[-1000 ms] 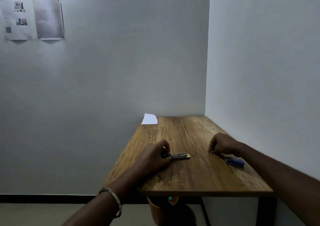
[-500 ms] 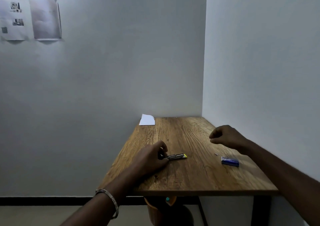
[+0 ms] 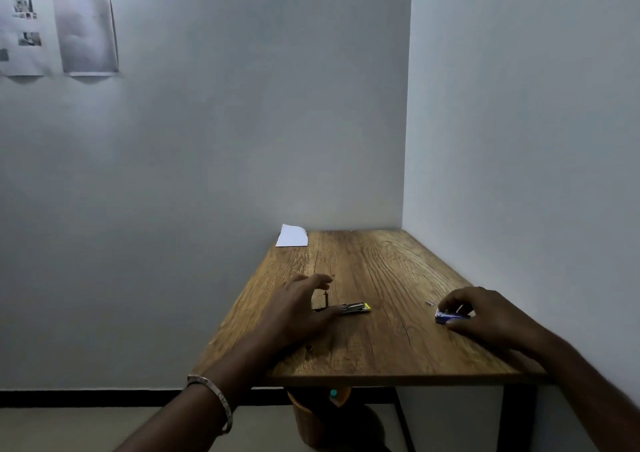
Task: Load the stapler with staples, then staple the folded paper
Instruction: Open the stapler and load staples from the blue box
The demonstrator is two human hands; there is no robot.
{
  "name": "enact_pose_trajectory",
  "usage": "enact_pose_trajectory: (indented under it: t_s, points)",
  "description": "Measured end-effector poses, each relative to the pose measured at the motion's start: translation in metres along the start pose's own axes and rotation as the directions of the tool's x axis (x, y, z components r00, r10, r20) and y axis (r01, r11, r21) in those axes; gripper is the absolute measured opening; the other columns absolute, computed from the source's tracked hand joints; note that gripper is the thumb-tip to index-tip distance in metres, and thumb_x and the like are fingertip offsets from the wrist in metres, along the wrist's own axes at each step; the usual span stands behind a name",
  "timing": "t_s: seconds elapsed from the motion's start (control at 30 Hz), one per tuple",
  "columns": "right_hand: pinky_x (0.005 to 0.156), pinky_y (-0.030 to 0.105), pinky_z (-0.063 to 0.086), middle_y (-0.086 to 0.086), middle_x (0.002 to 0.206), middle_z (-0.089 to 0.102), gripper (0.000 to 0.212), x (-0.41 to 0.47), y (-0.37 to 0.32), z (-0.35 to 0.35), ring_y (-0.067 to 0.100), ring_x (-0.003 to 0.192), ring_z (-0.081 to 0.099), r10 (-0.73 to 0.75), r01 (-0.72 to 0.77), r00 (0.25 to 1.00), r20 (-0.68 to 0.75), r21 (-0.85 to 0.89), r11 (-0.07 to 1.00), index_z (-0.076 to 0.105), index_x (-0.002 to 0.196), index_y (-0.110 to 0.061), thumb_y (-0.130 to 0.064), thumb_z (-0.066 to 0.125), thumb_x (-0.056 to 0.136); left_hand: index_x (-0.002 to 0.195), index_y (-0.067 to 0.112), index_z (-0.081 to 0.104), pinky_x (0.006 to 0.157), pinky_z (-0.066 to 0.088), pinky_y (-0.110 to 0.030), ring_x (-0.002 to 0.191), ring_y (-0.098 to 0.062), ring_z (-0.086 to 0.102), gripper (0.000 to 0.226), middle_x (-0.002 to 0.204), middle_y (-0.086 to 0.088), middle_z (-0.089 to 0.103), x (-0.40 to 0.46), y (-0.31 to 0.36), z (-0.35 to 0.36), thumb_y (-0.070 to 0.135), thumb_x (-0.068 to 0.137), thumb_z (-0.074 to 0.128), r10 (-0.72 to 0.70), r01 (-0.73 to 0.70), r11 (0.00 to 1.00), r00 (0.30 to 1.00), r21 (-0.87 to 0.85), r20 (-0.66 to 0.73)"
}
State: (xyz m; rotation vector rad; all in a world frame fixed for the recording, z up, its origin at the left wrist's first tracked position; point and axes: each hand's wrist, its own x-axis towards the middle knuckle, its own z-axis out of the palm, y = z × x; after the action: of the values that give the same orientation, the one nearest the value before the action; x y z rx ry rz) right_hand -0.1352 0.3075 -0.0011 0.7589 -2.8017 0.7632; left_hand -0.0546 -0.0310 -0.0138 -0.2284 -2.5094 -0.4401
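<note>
Blue and white cardboard shows between the fingers of the right hand [image 3: 485,313], which is curled down over the small staple box [image 3: 448,317] with fingertips on its top and near edge; whether it is pinched or only covered I cannot tell. Just beyond that hand, toward the far wall, a tiny pale sliver [image 3: 429,302] lies on the wood, perhaps a strip of staples, too small to be sure.

Well to the left of the box, the left hand [image 3: 298,309] rests spread on the table [image 3: 381,347], fingers apart, its thumb side lying along the rear end of the stapler [image 3: 353,307]. The stapler lies flat with its metal channel exposed and a yellow tip pointing toward the right hand; a thin dark part stands upright at its rear, so it looks opened for loading.

Far beyond both hands, at the table's back left corner, the folded paper [image 3: 292,236] lies untouched.

By my judgement the task is early: stapler open, staples being fetched, nothing loaded as far as can be seen, and closing and stapling remain.

Print on the box is unreadable. On the wall sheets [image 3: 55,32] high to the left, only "WS 12" can be read.
</note>
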Motion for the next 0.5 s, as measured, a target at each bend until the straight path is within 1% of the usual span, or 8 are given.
enact_pose_trajectory:
  t_s: [0.07, 0.1, 0.17, 0.23, 0.3, 0.37, 0.43, 0.5]
  points:
    - [0.071, 0.014, 0.046, -0.015, 0.105, 0.066, 0.024, -0.003, -0.007, 0.005, 0.000, 0.092, 0.061, -0.019, 0.020, 0.999, -0.032, 0.034, 0.999, 0.065, 0.096, -0.039, -0.023, 0.077, 0.082, 0.125, 0.026, 0.060, 0.095, 0.043, -0.025, 0.121, -0.008, 0.051, 0.045, 0.123, 0.010, 0.066, -0.002, 0.002, 0.000, 0.049, 0.087, 0.064, 0.051, -0.044, 0.998, 0.987, 0.052, -0.149]
    - [0.072, 0.015, 0.046, -0.016, 0.105, 0.066, 0.023, -0.003, -0.012, 0.009, 0.000, 0.093, 0.061, -0.033, 0.035, 0.999, -0.036, 0.045, 0.998, 0.065, 0.096, -0.038, -0.023, 0.076, 0.083, 0.119, 0.026, 0.064, 0.092, 0.042, -0.023, 0.117, -0.007, 0.053, 0.037, 0.118, 0.010, 0.068, -0.003, 0.003, 0.000, 0.046, 0.088, 0.064, 0.080, -0.066, 0.995, 0.975, 0.071, -0.209]
    - [0.079, 0.019, 0.051, -0.015, 0.106, 0.066, 0.020, -0.002, -0.023, 0.016, 0.002, 0.095, 0.061, -0.062, 0.064, 0.998, -0.021, 0.066, 0.996, 0.067, 0.096, -0.038, -0.025, 0.076, 0.084, 0.105, 0.026, 0.069, 0.084, 0.046, -0.020, 0.103, -0.004, 0.055, 0.021, 0.106, 0.011, 0.070, -0.005, 0.005, -0.001, 0.039, 0.089, 0.065, 0.127, -0.106, 0.990, 0.952, 0.090, -0.277]
    - [0.085, 0.024, 0.053, -0.014, 0.108, 0.065, 0.019, 0.000, -0.037, 0.023, 0.003, 0.097, 0.061, -0.092, 0.091, 0.996, 0.015, 0.076, 0.993, 0.069, 0.099, -0.038, -0.026, 0.074, 0.085, 0.095, 0.025, 0.070, 0.073, 0.048, -0.018, 0.089, 0.000, 0.054, 0.010, 0.094, 0.012, 0.071, -0.006, 0.008, -0.004, 0.031, 0.088, 0.067, 0.162, -0.145, 0.986, 0.940, 0.079, -0.301]
    - [0.083, 0.019, 0.051, -0.014, 0.110, 0.064, 0.021, 0.003, -0.052, 0.030, 0.002, 0.099, 0.059, -0.137, 0.134, 0.990, 0.044, 0.068, 0.989, 0.069, 0.106, -0.033, -0.025, 0.073, 0.087, 0.093, 0.023, 0.071, 0.067, 0.051, -0.018, 0.079, 0.001, 0.056, 0.007, 0.088, 0.010, 0.071, -0.009, 0.012, -0.007, 0.027, 0.088, 0.068, 0.172, -0.170, 0.985, 0.947, 0.033, -0.272]
    - [0.079, 0.013, 0.047, -0.012, 0.113, 0.064, 0.024, 0.007, -0.069, 0.037, 0.000, 0.099, 0.058, -0.203, 0.199, 0.977, 0.068, 0.065, 0.978, 0.069, 0.111, -0.030, -0.025, 0.071, 0.088, 0.097, 0.023, 0.071, 0.066, 0.055, -0.021, 0.073, -0.002, 0.062, 0.010, 0.085, 0.009, 0.072, -0.011, 0.015, -0.009, 0.028, 0.090, 0.067, 0.163, -0.172, 0.985, 0.967, -0.027, -0.197]
    - [0.078, 0.012, 0.045, -0.011, 0.116, 0.063, 0.027, 0.010, -0.083, 0.044, 0.000, 0.100, 0.057, -0.247, 0.242, 0.965, 0.087, 0.067, 0.968, 0.068, 0.116, -0.027, -0.025, 0.070, 0.089, 0.100, 0.023, 0.070, 0.067, 0.058, -0.023, 0.072, -0.003, 0.066, 0.011, 0.085, 0.010, 0.073, -0.012, 0.017, -0.010, 0.028, 0.092, 0.065, 0.126, -0.139, 0.984, 0.985, -0.109, -0.118]
    - [0.078, 0.012, 0.045, -0.010, 0.116, 0.063, 0.028, 0.014, -0.093, 0.051, 0.000, 0.100, 0.057, -0.268, 0.261, 0.960, 0.087, 0.085, 0.962, 0.068, 0.117, -0.026, -0.026, 0.070, 0.089, 0.100, 0.021, 0.070, 0.070, 0.058, -0.023, 0.074, -0.002, 0.069, 0.010, 0.084, 0.010, 0.074, -0.013, 0.020, -0.013, 0.025, 0.093, 0.063, 0.079, -0.088, 0.969, 0.996, -0.230, -0.046]
